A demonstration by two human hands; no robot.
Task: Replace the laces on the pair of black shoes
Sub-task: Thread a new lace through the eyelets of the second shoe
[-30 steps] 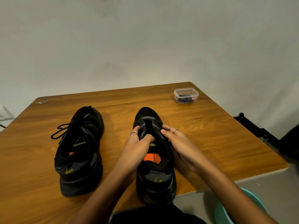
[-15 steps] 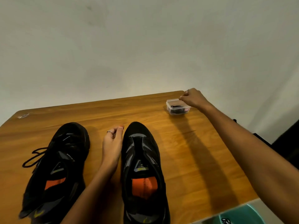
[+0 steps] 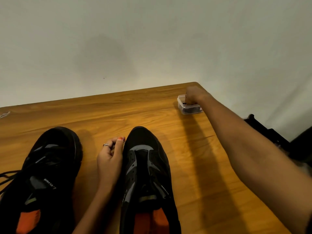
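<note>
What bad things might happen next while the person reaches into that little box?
The small clear box sits close to the table's far corner, so the right hand digging in it might nudge it off. The left shoe's loose lace trails toward the table edge and could snag. The left hand only rests beside the right shoe, so that shoe could slide.

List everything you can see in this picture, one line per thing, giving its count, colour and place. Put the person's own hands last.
Table: one, brown wood, against the wall.
Left shoe: one, black, orange insole, black lace trailing off its left side.
Right shoe: one, black with grey trim, orange insole, no lace visible.
Plastic box: one, clear, dark contents, far right corner of the table.
Wall: one, off-white, behind the table.
Left hand: one, ringed, orange nails, on the table between the shoes.
Right hand: one, blurred, reaching into the plastic box.
</note>
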